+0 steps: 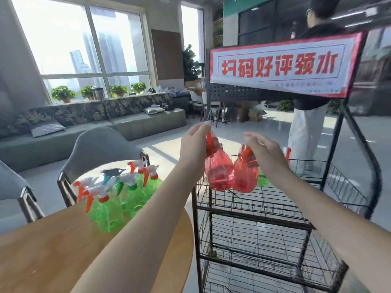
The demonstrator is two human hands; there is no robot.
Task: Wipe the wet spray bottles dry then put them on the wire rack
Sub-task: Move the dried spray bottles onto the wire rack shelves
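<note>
Head view: red bottles [220, 176] under hands [194, 149] (one each).

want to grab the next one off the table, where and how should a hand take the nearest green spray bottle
Grip the nearest green spray bottle at the neck just under its orange-and-white trigger head, coming from above. It stands upright, other green bottles crowd in behind it, and its body is wide, so the narrow neck looks like the easiest part to hold.
</note>
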